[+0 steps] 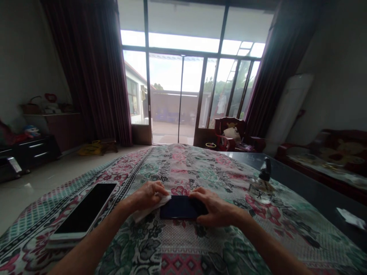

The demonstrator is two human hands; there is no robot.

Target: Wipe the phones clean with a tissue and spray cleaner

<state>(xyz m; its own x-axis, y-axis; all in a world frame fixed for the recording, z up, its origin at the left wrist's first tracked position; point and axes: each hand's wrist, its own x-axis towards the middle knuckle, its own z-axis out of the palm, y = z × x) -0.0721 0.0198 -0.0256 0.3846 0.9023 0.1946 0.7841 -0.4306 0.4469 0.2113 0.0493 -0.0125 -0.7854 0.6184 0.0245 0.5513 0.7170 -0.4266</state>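
A dark phone [179, 207] lies flat on the floral cloth [183, 244] in front of me. My left hand [149, 194] is closed round a white tissue [151, 208], and the tissue touches the phone's left end. My right hand [213, 208] grips the phone's right end, fingers curled over its edge. A larger white-framed phone or tablet [84, 212] lies face up on the cloth to the left, apart from both hands.
A clear spray bottle [262, 183] with a dark top stands on the cloth at the right. Beyond it runs a dark glossy table [315, 191] with a white scrap [351, 218]. A red armchair [232, 133], sofa [329, 152] and glass doors [183, 99] lie further off.
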